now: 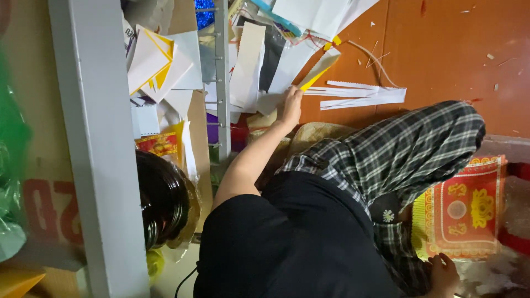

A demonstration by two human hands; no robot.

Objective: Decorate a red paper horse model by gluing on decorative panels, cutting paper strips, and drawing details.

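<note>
Reaching forward, the left hand [291, 103] pinches a white-and-yellow paper strip [318, 70] angling up-right from it; the right hand [443, 273] rests loosely curled, empty, far behind.

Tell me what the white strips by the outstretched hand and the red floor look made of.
White strips: likely thin paper or card, matte, flat, with cleanly cut edges, one toothed. Red floor: hard and smooth, perhaps painted or tiled; a straight seam and loose scraps show on it. The left hand touches a sheet in the paper pile.
</note>
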